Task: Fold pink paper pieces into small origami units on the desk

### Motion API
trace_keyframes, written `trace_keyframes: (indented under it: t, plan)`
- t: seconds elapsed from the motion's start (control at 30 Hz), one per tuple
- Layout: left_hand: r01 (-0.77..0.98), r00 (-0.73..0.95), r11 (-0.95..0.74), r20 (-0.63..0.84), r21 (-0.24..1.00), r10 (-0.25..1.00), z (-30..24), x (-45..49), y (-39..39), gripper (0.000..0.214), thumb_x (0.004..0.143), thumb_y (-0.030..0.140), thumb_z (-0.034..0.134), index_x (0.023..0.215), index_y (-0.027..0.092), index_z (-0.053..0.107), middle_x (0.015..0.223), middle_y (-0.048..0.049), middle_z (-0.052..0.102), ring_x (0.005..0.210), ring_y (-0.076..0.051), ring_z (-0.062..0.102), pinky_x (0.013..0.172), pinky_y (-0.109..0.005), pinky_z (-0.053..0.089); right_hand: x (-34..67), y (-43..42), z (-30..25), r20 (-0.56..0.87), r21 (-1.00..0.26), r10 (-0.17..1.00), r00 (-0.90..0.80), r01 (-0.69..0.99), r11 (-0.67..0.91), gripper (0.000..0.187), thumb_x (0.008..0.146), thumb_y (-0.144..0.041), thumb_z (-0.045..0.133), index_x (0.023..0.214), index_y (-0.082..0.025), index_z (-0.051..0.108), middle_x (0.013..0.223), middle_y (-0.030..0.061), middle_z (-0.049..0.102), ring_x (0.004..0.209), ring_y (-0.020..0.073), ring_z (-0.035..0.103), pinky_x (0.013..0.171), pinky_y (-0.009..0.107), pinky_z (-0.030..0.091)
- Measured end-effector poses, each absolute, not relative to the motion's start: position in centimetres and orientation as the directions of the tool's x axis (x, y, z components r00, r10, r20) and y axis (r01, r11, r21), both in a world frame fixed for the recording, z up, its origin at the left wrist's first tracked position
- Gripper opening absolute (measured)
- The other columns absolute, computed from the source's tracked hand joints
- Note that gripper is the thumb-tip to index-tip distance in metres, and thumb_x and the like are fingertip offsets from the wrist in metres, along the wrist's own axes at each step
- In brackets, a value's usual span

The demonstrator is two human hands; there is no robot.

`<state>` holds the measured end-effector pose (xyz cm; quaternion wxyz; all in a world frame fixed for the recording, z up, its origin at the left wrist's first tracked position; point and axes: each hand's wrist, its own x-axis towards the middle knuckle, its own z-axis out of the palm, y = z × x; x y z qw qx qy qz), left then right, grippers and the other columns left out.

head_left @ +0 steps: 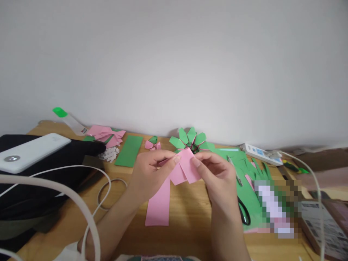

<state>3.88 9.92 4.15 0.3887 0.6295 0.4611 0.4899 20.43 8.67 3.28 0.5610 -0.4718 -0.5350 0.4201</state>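
Note:
Between my two hands, over the middle of the desk, is a folded piece of pink paper (180,171). My left hand (153,170) pinches its left side between thumb and fingers. On the other side my right hand (217,170) grips it, thumb in front and fingers behind. Creased flaps overlap at the paper's lower edge. Below my left hand a flat pink paper strip (158,206) lies on the wood. Just behind the hands stands a ring of folded green paper petals (200,139), partly covered by the held paper.
Green paper sheets (250,203) with a pen (235,172) and black scissor handles (244,212) lie right. A green strip (129,150), folded pink pieces (107,134) and a glue bottle (72,121) are left. White cables (91,217) loop across the left; a power strip (261,154) sits by the wall.

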Motion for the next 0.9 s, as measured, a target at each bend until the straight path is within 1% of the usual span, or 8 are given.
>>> trace_keyframes:
  t: [0.13,0.2,0.37,0.5,0.63,0.73,0.8,0.9]
  plan:
    - [0.181,0.115,-0.282,0.265,0.942,0.957,4.0,4.0,9.8,0.023,0.083,0.026,0.061,0.064,0.017,0.07,0.053,0.0028,0.056,0.051,-0.009,0.045,0.048,-0.02,0.035,20.1,8.5,3.5,0.217,-0.972,0.974,0.064,0.106,0.209,0.006,0.081,-0.027,0.07,0.078,-0.022,0.072,0.07,-0.0007,0.067,0.066,0.0124,0.057,0.064,0.025,0.046]
    - [0.16,0.118,-0.289,0.272,0.944,0.955,3.9,4.0,9.8,0.021,0.083,0.025,0.061,0.066,0.017,0.071,0.054,0.0028,0.057,0.052,-0.009,0.046,0.049,-0.02,0.036,20.2,8.5,3.4,0.226,-0.972,0.97,0.088,0.083,0.219,0.008,0.081,-0.028,0.07,0.076,-0.021,0.072,0.068,-0.0009,0.066,0.064,0.0122,0.056,0.062,0.025,0.046]
    - [0.112,0.126,-0.272,0.257,0.956,0.958,4.0,3.8,9.9,0.017,0.082,0.025,0.062,0.072,0.018,0.074,0.06,0.0013,0.066,0.056,-0.01,0.052,0.051,-0.021,0.04,20.6,8.5,3.3,0.213,-0.977,0.966,0.15,0.028,0.211,0.008,0.078,-0.029,0.073,0.074,-0.021,0.072,0.065,-0.0015,0.065,0.062,0.0122,0.057,0.058,0.024,0.047]
    - [0.106,0.126,-0.253,0.239,0.962,0.963,4.0,3.9,9.9,0.018,0.083,0.027,0.063,0.072,0.018,0.074,0.062,-0.0001,0.067,0.058,-0.012,0.055,0.053,-0.022,0.042,20.7,8.5,3.1,0.24,-0.971,0.959,0.154,0.014,0.241,0.006,0.078,-0.028,0.073,0.075,-0.023,0.073,0.069,-0.0012,0.069,0.064,0.0124,0.06,0.06,0.024,0.048]
    - [0.091,0.127,-0.256,0.244,0.962,0.962,3.9,3.8,10.1,0.018,0.082,0.027,0.064,0.07,0.017,0.073,0.06,0.0,0.066,0.057,-0.011,0.054,0.053,-0.022,0.041,20.8,8.6,3.0,0.265,-0.964,0.953,0.146,0.029,0.264,0.006,0.08,-0.026,0.072,0.075,-0.023,0.072,0.072,-0.0004,0.07,0.067,0.0132,0.062,0.062,0.026,0.049]
    - [0.081,0.199,-0.237,0.217,0.968,0.956,4.2,3.5,10.3,0.017,0.082,0.026,0.062,0.07,0.016,0.07,0.062,0.0001,0.065,0.057,-0.01,0.054,0.053,-0.02,0.042,21.1,8.7,3.3,0.292,-0.954,0.952,0.092,0.1,0.283,0.007,0.081,-0.024,0.07,0.074,-0.022,0.072,0.071,-0.0003,0.07,0.066,0.013,0.06,0.062,0.026,0.048]
    - [0.093,0.273,-0.227,0.194,0.969,0.942,4.5,3.3,10.3,0.015,0.082,0.025,0.061,0.074,0.016,0.07,0.063,0.0008,0.064,0.057,-0.01,0.054,0.052,-0.019,0.042,21.3,8.7,3.7,0.319,-0.935,0.948,0.006,0.167,0.314,0.008,0.081,-0.021,0.069,0.073,-0.022,0.071,0.069,-0.0011,0.069,0.065,0.0123,0.059,0.063,0.026,0.048]
    - [0.15,0.347,-0.276,0.211,0.949,0.914,5.0,3.3,10.4,0.012,0.082,0.022,0.06,0.076,0.016,0.069,0.065,0.0015,0.063,0.058,-0.009,0.054,0.052,-0.018,0.042,21.4,8.6,4.3,0.351,-0.895,0.929,-0.117,0.249,0.37,0.008,0.08,-0.018,0.068,0.075,-0.022,0.072,0.067,-0.0022,0.068,0.064,0.0119,0.059,0.064,0.027,0.047]
